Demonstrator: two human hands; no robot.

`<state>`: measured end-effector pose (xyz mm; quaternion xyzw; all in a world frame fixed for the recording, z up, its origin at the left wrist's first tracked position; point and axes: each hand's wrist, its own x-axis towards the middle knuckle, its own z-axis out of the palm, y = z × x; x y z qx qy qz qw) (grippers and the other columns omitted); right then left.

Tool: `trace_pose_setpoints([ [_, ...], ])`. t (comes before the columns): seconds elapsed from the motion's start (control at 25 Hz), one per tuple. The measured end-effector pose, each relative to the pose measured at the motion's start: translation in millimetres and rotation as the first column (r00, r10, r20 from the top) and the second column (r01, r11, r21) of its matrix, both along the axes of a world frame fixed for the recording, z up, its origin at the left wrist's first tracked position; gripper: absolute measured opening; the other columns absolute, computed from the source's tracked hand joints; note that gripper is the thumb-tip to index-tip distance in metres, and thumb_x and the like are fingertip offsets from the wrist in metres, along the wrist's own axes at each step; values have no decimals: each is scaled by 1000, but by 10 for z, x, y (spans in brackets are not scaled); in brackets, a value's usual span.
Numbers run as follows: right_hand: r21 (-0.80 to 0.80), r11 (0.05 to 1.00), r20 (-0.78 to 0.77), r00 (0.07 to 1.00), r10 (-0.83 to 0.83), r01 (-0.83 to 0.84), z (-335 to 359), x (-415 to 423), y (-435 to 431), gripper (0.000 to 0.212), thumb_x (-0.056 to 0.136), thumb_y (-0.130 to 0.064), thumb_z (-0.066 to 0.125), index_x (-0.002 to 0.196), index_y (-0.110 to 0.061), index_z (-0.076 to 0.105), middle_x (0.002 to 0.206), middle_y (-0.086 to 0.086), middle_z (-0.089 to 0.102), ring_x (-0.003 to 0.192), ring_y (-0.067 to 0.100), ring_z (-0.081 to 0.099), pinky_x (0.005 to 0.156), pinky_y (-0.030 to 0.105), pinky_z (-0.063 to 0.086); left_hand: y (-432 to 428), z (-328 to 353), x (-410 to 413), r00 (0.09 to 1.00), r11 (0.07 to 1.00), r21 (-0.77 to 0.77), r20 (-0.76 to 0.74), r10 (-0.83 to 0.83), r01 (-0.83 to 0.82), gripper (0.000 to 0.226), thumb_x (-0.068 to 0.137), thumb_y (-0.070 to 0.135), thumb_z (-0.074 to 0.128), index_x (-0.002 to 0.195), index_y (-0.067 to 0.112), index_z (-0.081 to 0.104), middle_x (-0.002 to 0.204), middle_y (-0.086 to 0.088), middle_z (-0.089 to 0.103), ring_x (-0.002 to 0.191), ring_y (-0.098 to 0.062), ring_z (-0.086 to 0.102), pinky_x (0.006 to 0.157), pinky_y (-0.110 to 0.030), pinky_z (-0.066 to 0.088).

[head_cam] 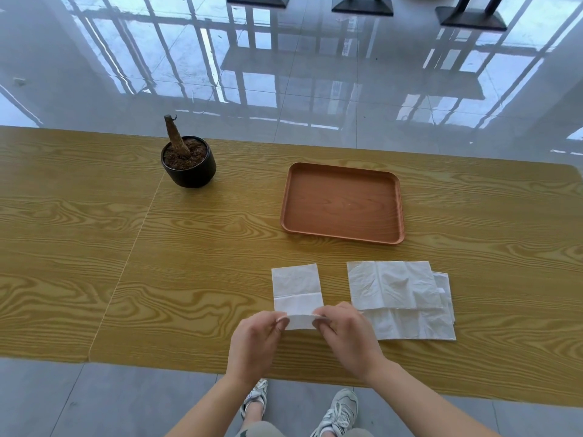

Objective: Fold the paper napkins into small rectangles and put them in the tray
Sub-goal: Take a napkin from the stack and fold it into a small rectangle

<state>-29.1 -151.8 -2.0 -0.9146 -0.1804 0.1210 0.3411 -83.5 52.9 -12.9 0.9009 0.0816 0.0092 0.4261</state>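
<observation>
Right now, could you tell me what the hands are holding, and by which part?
Both hands, left hand and right hand, pinch the near edge of one narrow napkin, one at each near corner, lifting it off the table.

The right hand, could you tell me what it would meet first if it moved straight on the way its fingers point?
Probably the left hand: the right hand points leftward along the napkin edge both pinch.

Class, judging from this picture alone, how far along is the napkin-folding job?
Done: nothing delivered; the tray holds no napkins. In hand: the left hand and right hand pinch the near edge of one napkin, already narrowed to a strip, lifting it to fold. Left: finishing that fold, then the unfolded stack beside it.
</observation>
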Motion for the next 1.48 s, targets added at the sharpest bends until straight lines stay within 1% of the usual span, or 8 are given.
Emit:
trace_pose_setpoints([
  [0.12, 50, 989, -104, 986, -131, 137, -13, 78, 51, 25, 91, -22, 71, 116, -26, 69, 81, -13, 62, 80, 9, 58, 73, 31, 53, -19, -13, 92, 984, 982, -87, -73, 162, -168, 10, 92, 30, 68, 85, 30, 74, 74, 16, 71, 73, -6, 65, 65, -36, 54],
  [0.44, 16, 949, -242, 922, -302, 315, -143, 248, 82, 7, 89, -21, 72, 93, -26, 71, 78, -13, 67, 77, 5, 62, 67, 19, 49, -75, -101, 229, 932, 937, -105, -185, 311, -334, 10, 85, 30, 77, 93, 24, 76, 77, 16, 70, 76, -1, 65, 69, -25, 54],
  [0.72, 0, 937, -239, 909, -340, 351, -188, 303, 143, 6, 91, -22, 70, 94, -27, 70, 79, -17, 66, 78, -1, 60, 65, 14, 46, -72, -109, 298, 903, 920, -63, -226, 365, -387, 4, 87, 24, 74, 90, 25, 77, 76, 15, 70, 75, -2, 65, 63, -19, 48],
  [1.08, -67, 930, -233, 901, -366, 361, -214, 382, 177, 13, 92, -28, 68, 105, -26, 66, 84, -13, 65, 83, 9, 62, 73, 28, 53, -87, -132, 383, 883, 920, 45, -266, 387, -389, 7, 88, 29, 70, 83, 29, 74, 77, 12, 67, 75, -5, 61, 58, -25, 46],
  [1.16, -75, 931, -237, 901, -364, 356, -219, 391, 177, 17, 93, -30, 67, 109, -26, 65, 82, -13, 64, 80, 7, 61, 71, 27, 52, -93, -132, 387, 885, 922, 70, -259, 386, -381, 1, 87, 28, 71, 88, 29, 71, 77, 12, 65, 75, -6, 60, 59, -27, 48],
  [1.28, -61, 931, -239, 900, -364, 360, -212, 396, 173, 25, 92, -30, 68, 116, -26, 63, 78, -11, 62, 77, 6, 59, 71, 27, 51, -112, -115, 350, 907, 924, 107, -180, 381, -366, 24, 84, 22, 74, 105, 25, 63, 88, 9, 60, 76, -11, 58, 59, -30, 48],
  [1.36, -39, 936, -199, 915, -351, 350, -207, 368, 161, 30, 91, -28, 70, 119, -25, 60, 76, -10, 59, 74, 6, 58, 69, 25, 50, -107, -122, 282, 951, 947, 168, -97, 292, -274, 28, 82, 18, 76, 107, 22, 64, 95, 6, 56, 74, -12, 56, 54, -28, 46],
  [1.48, -99, 969, -72, 969, -235, 228, -188, 278, 136, 28, 87, -30, 73, 111, -26, 58, 77, -14, 51, 68, 7, 51, 60, 21, 44, -51, -194, 147, 997, 942, 331, -31, 65, -52, 31, 77, 26, 82, 105, 20, 70, 89, 5, 55, 70, -14, 56, 51, -28, 48],
])
